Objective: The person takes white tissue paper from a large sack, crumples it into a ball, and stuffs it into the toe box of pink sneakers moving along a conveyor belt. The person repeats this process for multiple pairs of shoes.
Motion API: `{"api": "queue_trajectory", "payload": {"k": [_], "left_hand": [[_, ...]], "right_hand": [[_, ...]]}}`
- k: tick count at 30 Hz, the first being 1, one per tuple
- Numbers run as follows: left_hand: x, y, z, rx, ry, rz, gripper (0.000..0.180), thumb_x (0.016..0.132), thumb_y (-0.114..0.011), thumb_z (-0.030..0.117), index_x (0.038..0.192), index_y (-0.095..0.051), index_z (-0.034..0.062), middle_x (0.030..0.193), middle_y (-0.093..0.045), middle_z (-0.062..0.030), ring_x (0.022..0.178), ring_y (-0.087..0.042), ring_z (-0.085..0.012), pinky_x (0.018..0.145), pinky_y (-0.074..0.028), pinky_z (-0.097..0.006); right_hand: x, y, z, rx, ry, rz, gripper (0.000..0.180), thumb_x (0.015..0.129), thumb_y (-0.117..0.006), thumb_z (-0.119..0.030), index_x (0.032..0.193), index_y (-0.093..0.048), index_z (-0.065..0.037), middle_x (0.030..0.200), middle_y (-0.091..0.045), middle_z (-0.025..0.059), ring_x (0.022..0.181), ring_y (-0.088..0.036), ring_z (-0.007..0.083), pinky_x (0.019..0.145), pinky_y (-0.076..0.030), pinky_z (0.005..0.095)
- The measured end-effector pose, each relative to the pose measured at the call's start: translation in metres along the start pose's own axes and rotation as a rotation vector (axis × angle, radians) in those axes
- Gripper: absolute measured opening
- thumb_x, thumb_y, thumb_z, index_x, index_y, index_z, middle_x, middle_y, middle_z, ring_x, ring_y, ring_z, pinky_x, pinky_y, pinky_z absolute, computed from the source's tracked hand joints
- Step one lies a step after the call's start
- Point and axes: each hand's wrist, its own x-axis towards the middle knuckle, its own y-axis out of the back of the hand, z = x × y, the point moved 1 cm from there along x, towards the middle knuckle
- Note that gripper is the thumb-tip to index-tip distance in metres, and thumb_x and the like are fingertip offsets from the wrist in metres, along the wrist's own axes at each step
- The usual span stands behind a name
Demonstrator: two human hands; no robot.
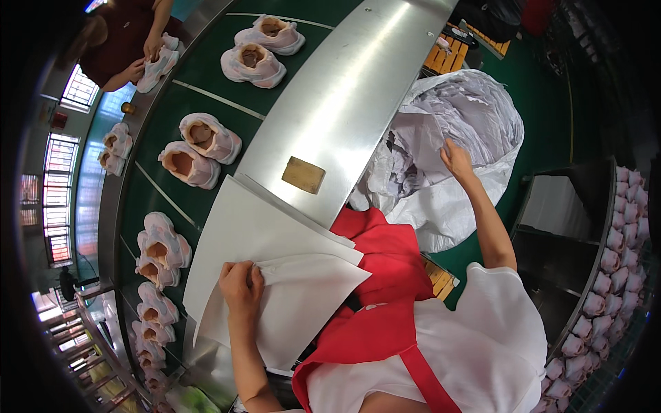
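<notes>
The person wears a red apron (375, 323) over a white short-sleeved top (485, 323). Nearest, the left hand (241, 283) is curled tight, fingers and thumb closed on the creased edge of a white sheet (296, 296). That sheet lies uppermost over a stack of larger white sheets (241, 217), which rests on the metal tabletop (330, 82) and reaches past its left edge. A small tan block (303, 175) sits on the bare metal just beyond the stack. The right hand (457, 160) is stretched out beyond the tabletop's right side, its fingers nearly together on the edge of a thin pale sheet (423, 138), above an open white sack (441, 213) full of crumpled paper (475, 103). Left of the tabletop runs a green belt (196, 62) carrying pale pink-and-white shoes (200, 151) in pairs. At the right, a rack (561, 244) stands beside rows of similar wrapped-looking shoes (609, 275). Farthest off, across the belt, a co-worker in dark red (124, 38) has both hands on a pale shoe (157, 71).
</notes>
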Motion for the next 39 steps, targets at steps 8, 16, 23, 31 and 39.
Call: {"api": "queue_trajectory", "payload": {"k": [8, 16, 23, 31, 39], "left_hand": [[0.018, 0.037, 0.061, -0.072, -0.526, -0.010, 0.017, 0.077, -0.063, 0.016, 0.073, -0.048, 0.0077, 0.076, -0.057, -0.0079, 0.065, -0.055, -0.0232, 0.058, -0.043, -0.033], [0.032, 0.071, 0.082, 0.066, -0.425, 0.286, 0.032, 0.088, -0.054, 0.033, 0.068, -0.047, 0.0088, 0.077, -0.058, -0.0051, 0.065, -0.057, -0.0191, 0.083, -0.047, -0.040], [0.019, 0.114, 0.052, 0.183, -0.075, 0.553, 0.013, 0.075, -0.067, 0.009, 0.079, -0.057, 0.0026, 0.062, -0.051, -0.0049, 0.051, -0.048, -0.0209, 0.067, -0.048, -0.034], [0.006, 0.119, 0.068, -0.740, 0.118, 0.567, 0.045, 0.076, -0.068, 0.016, 0.113, -0.048, 0.0028, 0.083, -0.047, -0.0043, 0.062, -0.046, -0.0093, 0.054, -0.039, -0.022], [0.019, 0.105, 0.046, -0.827, 0.052, 0.734, 0.069, 0.072, -0.072, 0.019, 0.128, -0.035, 0.0025, 0.103, -0.053, -0.0099, 0.098, -0.052, -0.0177, 0.088, -0.041, -0.031]], "right_hand": [[-0.050, 0.159, -0.255, 0.605, 0.435, -0.143, 0.019, 0.085, -0.057, -0.016, 0.080, -0.054, 0.002, 0.059, -0.048, 0.0171, 0.047, -0.047, 0.0241, 0.048, -0.040, 0.0316], [-0.094, 0.176, -0.392, 0.579, 1.099, -0.897, 0.020, 0.084, -0.059, -0.018, 0.096, -0.058, -0.002, 0.080, -0.061, 0.0129, 0.072, -0.060, 0.0273, 0.060, -0.047, 0.0349], [-0.091, 0.220, -0.406, 0.994, 0.743, -0.078, 0.050, 0.083, -0.056, -0.029, 0.121, -0.050, 0.002, 0.111, -0.059, 0.0168, 0.105, -0.056, 0.0248, 0.094, -0.039, 0.0353], [-0.148, 0.142, -0.448, 0.582, 1.108, -0.244, 0.116, 0.052, -0.082, -0.047, 0.140, -0.022, -0.001, 0.145, -0.017, 0.0248, 0.135, -0.015, 0.0428, 0.106, -0.015, 0.0526], [-0.136, 0.108, -0.463, 1.034, 0.571, -1.004, 0.048, 0.066, -0.075, -0.011, 0.109, -0.057, 0.000, 0.099, -0.063, 0.0076, 0.092, -0.059, 0.0146, 0.083, -0.045, 0.0290]]}}
